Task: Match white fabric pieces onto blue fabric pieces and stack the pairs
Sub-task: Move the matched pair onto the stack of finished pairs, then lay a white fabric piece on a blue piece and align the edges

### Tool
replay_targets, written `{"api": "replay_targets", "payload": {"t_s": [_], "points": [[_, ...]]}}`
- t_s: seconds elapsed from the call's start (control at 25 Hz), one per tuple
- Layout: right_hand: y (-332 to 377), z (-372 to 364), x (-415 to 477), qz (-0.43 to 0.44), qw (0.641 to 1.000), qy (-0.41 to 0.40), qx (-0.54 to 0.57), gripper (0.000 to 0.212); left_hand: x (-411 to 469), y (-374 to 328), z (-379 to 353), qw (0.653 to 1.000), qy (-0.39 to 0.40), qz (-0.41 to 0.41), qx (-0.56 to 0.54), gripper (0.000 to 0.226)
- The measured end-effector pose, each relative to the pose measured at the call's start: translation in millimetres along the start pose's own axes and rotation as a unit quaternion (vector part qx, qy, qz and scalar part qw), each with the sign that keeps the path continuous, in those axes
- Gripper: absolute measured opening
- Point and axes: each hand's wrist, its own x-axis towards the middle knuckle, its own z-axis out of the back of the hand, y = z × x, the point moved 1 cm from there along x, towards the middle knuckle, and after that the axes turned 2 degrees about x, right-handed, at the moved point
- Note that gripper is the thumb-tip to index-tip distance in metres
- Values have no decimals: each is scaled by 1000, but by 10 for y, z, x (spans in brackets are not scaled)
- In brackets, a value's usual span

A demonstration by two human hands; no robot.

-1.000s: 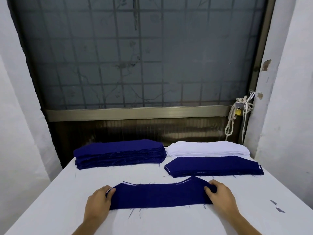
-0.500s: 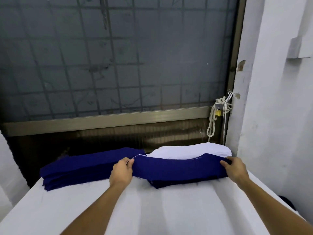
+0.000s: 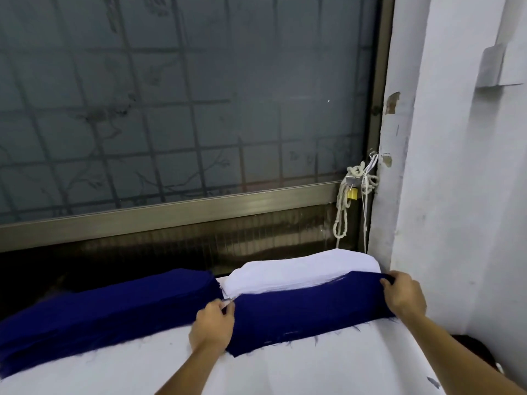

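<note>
Here, pinched blue piece (image 3: pixel 308 312) at both ends, left hand (image 3: pixel 212 326) and right hand (image 3: pixel 405 295) curled round fabric, just before white stack (image 3: pixel 299 272) on table (image 3: pixel 285 372). Likely needed level lowering, edges squared, ends released together.

Dim, bluish and flat throughout, with no hard shadows. Dull grey glow only from the frosted grey gridded window pane (image 3: pixel 171 109), upper left. Brightest on the white plastered wall (image 3: pixel 462 195) at right and the white counter (image 3: pixel 285 372) below. Faint sheen along the brushed metal window rail (image 3: pixel 199 208). Motion-smeared at the dark blue fabric stack (image 3: pixel 85 317), lower left. Straight lines bowed toward the edges.
</note>
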Motion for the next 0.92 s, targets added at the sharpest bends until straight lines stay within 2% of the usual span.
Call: {"api": "replay_targets", "payload": {"t_s": [0.08, 0.2, 0.72, 0.92], "points": [[-147, -153, -85, 16, 998, -18, -55, 31, -78, 141, -175, 1000, -14, -1, 2, 30], [-256, -270, -143, 42, 994, -63, -76, 31, -98, 236, -255, 997, -62, -16, -43, 26], [-285, -245, -183, 19, 996, -90, 2, 32, -61, 314, -266, 990, -84, -1, -114, 28], [-156, -315, -279, 65, 981, -154, -94, 36, -52, 281, -222, 984, -87, 24, -152, 14]]}}
